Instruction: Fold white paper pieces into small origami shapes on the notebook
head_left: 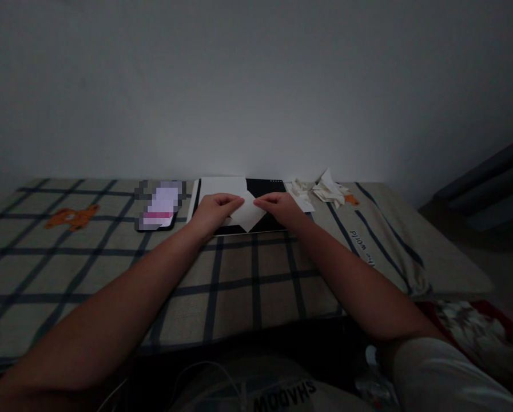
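Both hands hold a small piece of white paper [248, 215], its lower corner pointing toward me. My left hand [215, 213] pinches its left side between thumb and fingers. On the other side, my right hand [279, 206] pinches the upper right edge. The paper is over a black-and-white flat book or pad [265, 187] lying on the cloth. Behind my left hand, a larger white area [222, 185] covers the left part of that pad; I cannot tell whether it is a loose sheet.
A lit phone [159, 209] lies left of the pad. Crumpled white paper scraps [329, 189] sit to the right. A checked tablecloth [234, 274] covers the table, against a plain wall [247, 86]. A clear bottle [374, 377] and a white cable [209, 363] show below the edge.
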Tool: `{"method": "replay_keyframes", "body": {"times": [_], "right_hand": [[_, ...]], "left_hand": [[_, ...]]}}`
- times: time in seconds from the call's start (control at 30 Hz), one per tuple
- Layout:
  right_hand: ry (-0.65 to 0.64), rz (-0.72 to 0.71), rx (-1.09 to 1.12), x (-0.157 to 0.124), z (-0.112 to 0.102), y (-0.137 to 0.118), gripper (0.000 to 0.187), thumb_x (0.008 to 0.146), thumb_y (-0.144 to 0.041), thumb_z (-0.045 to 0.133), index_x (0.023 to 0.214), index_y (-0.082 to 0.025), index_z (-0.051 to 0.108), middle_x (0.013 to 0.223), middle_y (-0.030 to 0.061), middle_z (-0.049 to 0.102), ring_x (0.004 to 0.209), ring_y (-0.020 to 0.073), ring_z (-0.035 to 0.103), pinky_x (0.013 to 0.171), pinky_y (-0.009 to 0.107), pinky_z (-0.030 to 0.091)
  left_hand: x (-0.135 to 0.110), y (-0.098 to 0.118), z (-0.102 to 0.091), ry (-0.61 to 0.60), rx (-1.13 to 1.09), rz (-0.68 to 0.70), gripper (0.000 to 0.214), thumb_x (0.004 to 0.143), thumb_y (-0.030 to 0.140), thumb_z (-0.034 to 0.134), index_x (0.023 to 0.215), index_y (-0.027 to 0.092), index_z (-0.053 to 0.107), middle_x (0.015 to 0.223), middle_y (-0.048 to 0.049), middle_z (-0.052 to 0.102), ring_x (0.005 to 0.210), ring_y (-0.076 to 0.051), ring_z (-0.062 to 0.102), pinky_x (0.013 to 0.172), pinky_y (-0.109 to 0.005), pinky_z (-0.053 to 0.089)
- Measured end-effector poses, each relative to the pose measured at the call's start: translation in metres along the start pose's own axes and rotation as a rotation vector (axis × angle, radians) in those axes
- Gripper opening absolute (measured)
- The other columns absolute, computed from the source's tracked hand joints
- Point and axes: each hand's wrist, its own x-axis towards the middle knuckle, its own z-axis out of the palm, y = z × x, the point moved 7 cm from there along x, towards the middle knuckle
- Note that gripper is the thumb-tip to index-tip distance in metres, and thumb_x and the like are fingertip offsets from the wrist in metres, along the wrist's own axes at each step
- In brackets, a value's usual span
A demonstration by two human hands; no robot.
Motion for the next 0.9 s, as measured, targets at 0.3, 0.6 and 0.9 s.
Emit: {"method": "replay_keyframes", "body": {"times": [0.3,0.6,0.9], "right_hand": [[-0.037,0.002,-0.006,-0.002,0.002,-0.004,0.023,0.075,-0.038,0.066,0.075,-0.016,0.071,0.072,0.0036,0.070,0.064,0.0126,0.059,0.063,0.027,0.046],[-0.079,0.047,0.056,-0.003,0.006,0.001,0.028,0.074,-0.041,0.067,0.086,-0.017,0.073,0.082,0.0061,0.072,0.070,0.0141,0.062,0.068,0.030,0.049],[-0.097,0.020,-0.079,-0.007,0.004,-0.012,0.025,0.075,-0.039,0.066,0.074,-0.015,0.072,0.070,0.0042,0.069,0.066,0.0138,0.060,0.064,0.028,0.046]], "left_hand": [[0.000,0.006,-0.008,0.109,0.036,0.040,0.021,0.067,0.037,0.071,0.068,0.016,0.068,0.065,-0.0024,0.064,0.058,-0.013,0.054,0.054,-0.025,0.041],[-0.001,0.005,-0.003,0.035,0.012,0.050,0.028,0.066,0.043,0.073,0.077,0.017,0.072,0.073,-0.0058,0.069,0.062,-0.015,0.058,0.057,-0.027,0.044],[-0.001,0.003,-0.001,-0.016,0.083,0.018,0.024,0.066,0.038,0.072,0.079,0.018,0.073,0.071,-0.0050,0.068,0.062,-0.015,0.057,0.056,-0.027,0.043]]}}
